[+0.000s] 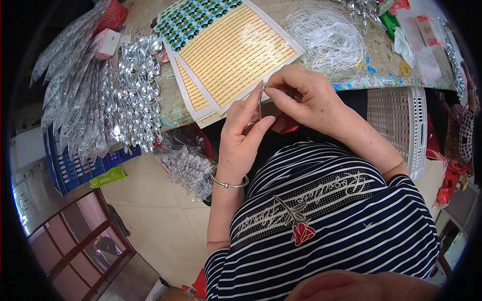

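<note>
A small shiny piece (264, 86), too small to make out fully, sits between the 2 hands at the table's near edge. The right hand (307, 95) pinches it between thumb and forefinger; the left hand (240, 135) meets it with its fingertips, its grip impossible to tell. Just beyond lie overlapping sticker sheets (238, 57), with white cord (329, 40) to their right and silver strands (138, 85) to their left.

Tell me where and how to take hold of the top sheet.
Likely best: pinch the top sheet by the white margin at its right corner, from the near side; it lies flat, that strip is plain, and the right hand is close.
</note>
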A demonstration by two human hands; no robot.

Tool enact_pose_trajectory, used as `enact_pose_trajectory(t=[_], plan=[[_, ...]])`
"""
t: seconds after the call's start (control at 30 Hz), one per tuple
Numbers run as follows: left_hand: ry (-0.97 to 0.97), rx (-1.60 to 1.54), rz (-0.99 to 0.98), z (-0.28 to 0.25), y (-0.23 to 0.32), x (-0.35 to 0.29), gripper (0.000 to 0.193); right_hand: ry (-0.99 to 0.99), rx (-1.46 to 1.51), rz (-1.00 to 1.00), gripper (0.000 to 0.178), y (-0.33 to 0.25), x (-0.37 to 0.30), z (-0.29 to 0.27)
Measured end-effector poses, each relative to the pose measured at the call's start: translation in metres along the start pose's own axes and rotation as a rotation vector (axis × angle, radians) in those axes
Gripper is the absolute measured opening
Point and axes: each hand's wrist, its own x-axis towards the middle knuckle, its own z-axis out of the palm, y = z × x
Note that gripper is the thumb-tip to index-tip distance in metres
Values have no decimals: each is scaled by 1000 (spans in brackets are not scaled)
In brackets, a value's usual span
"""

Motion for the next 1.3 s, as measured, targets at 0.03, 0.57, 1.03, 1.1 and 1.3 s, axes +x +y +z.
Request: enact_pose_trajectory(t=[0.03, 0.57, 1.03, 1.1, 1.3], plan=[[7, 25, 21, 0, 0, 0, 59, 26, -12, 17, 11, -3, 0, -1], [-47, 109, 36, -10, -4, -10, 47, -91, 240, 37, 6, 3, 3, -2], [56, -349, -154, -4, 2, -6, 12, -235, 658, 384, 8, -8, -2, 7], [86, -324, -130, -5, 3, -9, 12, -254, 529, 424, 9, -14, 0, 4], [191, -276, -155, -26, 3, -19, 13, -349, 129, 54, 9, 5, -9, -16]])
